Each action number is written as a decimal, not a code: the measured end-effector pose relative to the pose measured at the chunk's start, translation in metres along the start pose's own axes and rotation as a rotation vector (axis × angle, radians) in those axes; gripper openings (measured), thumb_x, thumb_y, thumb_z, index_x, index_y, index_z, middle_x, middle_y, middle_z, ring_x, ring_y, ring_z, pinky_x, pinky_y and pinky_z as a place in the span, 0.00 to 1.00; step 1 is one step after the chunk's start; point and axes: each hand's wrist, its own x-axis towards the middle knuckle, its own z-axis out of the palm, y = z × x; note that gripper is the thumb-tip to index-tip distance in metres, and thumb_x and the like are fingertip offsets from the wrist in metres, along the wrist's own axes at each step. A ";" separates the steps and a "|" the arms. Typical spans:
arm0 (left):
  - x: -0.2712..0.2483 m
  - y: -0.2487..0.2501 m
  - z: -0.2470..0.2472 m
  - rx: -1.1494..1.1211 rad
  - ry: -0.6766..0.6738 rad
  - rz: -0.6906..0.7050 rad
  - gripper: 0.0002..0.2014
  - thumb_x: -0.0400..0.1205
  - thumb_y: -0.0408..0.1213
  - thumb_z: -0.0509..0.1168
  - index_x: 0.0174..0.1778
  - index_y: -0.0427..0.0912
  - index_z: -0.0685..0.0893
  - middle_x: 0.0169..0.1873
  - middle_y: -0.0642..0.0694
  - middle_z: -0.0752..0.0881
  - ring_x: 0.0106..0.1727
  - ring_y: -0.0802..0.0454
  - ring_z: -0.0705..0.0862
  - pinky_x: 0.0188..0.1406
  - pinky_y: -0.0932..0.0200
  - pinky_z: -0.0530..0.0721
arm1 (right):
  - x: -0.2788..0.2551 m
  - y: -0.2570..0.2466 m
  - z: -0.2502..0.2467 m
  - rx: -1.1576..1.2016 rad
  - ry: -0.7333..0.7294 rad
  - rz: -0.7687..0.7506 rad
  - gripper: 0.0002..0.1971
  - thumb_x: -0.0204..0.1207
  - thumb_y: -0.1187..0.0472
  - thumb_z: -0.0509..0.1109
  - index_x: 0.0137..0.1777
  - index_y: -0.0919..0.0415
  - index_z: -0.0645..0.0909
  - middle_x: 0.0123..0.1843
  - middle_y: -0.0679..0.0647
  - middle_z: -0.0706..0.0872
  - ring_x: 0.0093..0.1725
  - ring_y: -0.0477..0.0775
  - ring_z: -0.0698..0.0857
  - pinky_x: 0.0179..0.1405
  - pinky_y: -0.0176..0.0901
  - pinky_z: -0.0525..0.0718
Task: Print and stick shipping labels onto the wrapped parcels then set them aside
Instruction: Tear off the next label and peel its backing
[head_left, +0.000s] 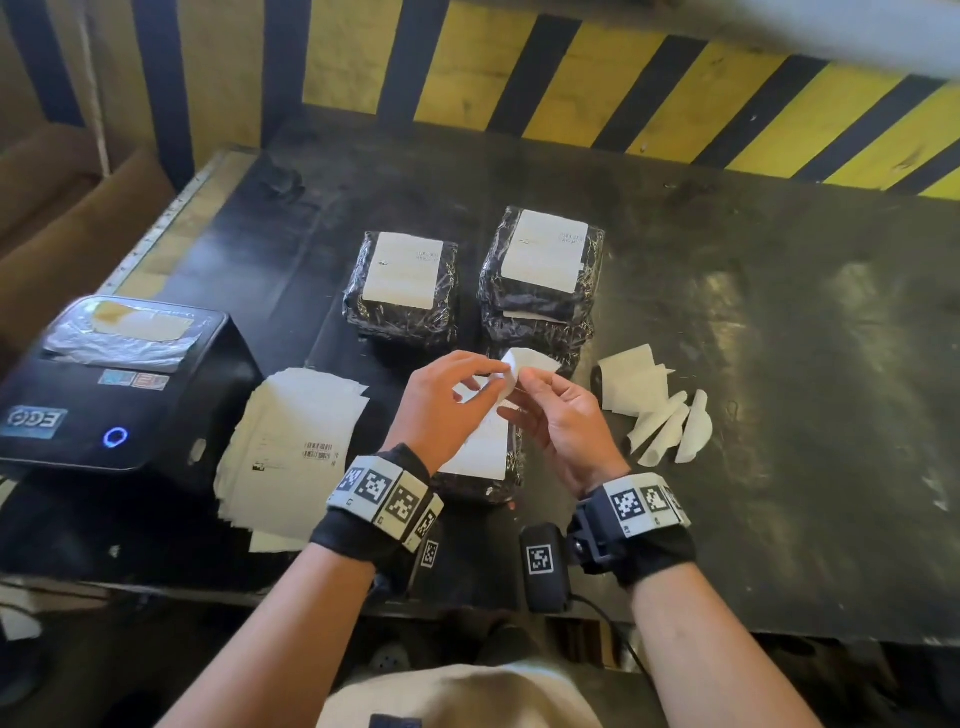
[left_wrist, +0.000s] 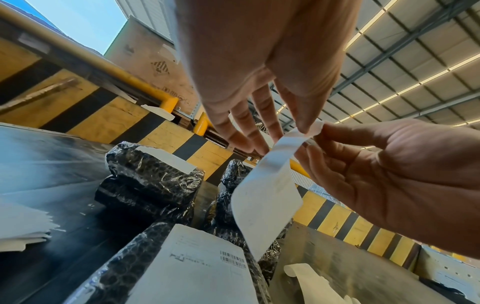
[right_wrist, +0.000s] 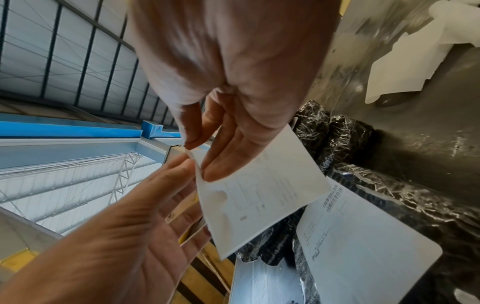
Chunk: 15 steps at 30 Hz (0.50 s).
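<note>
Both hands hold one white shipping label (head_left: 511, 371) up over the table. My left hand (head_left: 491, 376) pinches its top corner, and my right hand (head_left: 525, 382) pinches the same corner from the other side. In the left wrist view the label (left_wrist: 267, 205) hangs down curled from the left hand (left_wrist: 298, 127) and right hand (left_wrist: 319, 139). Its printed face (right_wrist: 259, 195) shows under the right hand (right_wrist: 200, 160). Under the hands lies a black wrapped parcel (head_left: 498, 480) with a label on top. Behind it are a labelled parcel (head_left: 402, 280) and a labelled stack (head_left: 540, 260).
A black label printer (head_left: 119, 379) stands at the left with a blue light on. A loose pile of printed labels (head_left: 291, 441) lies beside it. Curled white backing scraps (head_left: 654, 410) lie right of the hands. A yellow and black striped barrier (head_left: 675, 104) runs behind the dark table (head_left: 779, 338).
</note>
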 end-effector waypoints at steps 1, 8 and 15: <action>0.000 0.000 0.000 -0.001 0.001 -0.001 0.12 0.79 0.43 0.70 0.58 0.47 0.89 0.53 0.52 0.87 0.47 0.57 0.85 0.43 0.70 0.84 | 0.000 0.000 0.000 -0.011 -0.003 -0.002 0.10 0.84 0.64 0.63 0.53 0.66 0.86 0.47 0.58 0.91 0.48 0.52 0.90 0.50 0.43 0.89; -0.001 -0.001 -0.001 -0.004 0.000 -0.009 0.13 0.80 0.42 0.70 0.58 0.45 0.89 0.54 0.52 0.88 0.45 0.58 0.85 0.41 0.75 0.82 | 0.001 0.000 0.004 -0.042 -0.011 0.007 0.10 0.84 0.65 0.63 0.54 0.64 0.86 0.46 0.55 0.92 0.46 0.49 0.90 0.51 0.42 0.89; -0.002 -0.002 -0.001 -0.002 0.008 -0.010 0.13 0.80 0.43 0.70 0.58 0.45 0.89 0.54 0.51 0.88 0.45 0.58 0.85 0.41 0.77 0.81 | 0.000 -0.002 0.007 -0.111 -0.030 -0.003 0.11 0.85 0.66 0.61 0.59 0.66 0.84 0.53 0.59 0.90 0.53 0.51 0.88 0.52 0.41 0.88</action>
